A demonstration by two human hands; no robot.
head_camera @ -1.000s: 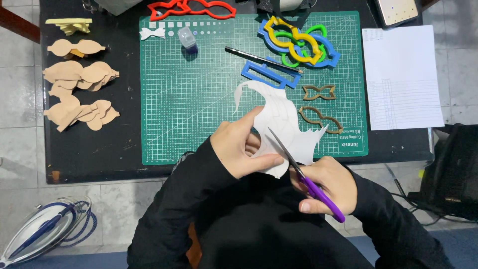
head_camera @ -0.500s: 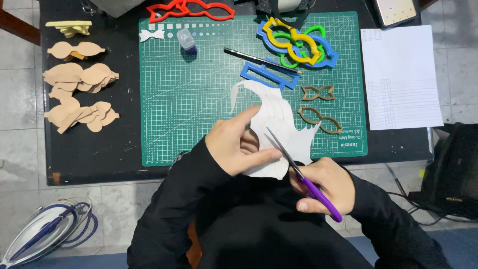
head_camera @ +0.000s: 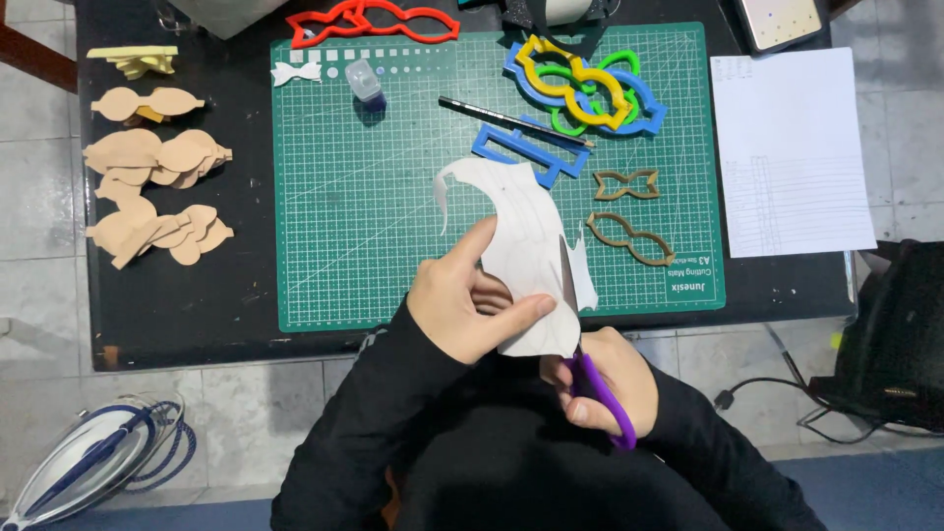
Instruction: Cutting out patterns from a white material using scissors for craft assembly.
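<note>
My left hand (head_camera: 462,295) grips a white sheet of material (head_camera: 521,241) by its near edge, thumb on top, above the front of the green cutting mat (head_camera: 393,197). My right hand (head_camera: 605,379) holds purple-handled scissors (head_camera: 590,379); the blades point away from me and sit in the sheet's right side. A thin curled strip hangs from the sheet's far left corner.
Bow-shaped templates lie on the mat: red (head_camera: 369,20), blue, yellow and green (head_camera: 585,88), a blue rectangle (head_camera: 526,152), two brown ones (head_camera: 629,236). A craft knife (head_camera: 511,120), a small bottle (head_camera: 364,81), tan cut-outs (head_camera: 152,192), a paper sheet (head_camera: 787,147), an iron (head_camera: 88,467).
The white sheet has been turned so it now runs more upright, away from me. The scissors swung from a slant to pointing nearly straight ahead, and my right hand shifted slightly inward.
</note>
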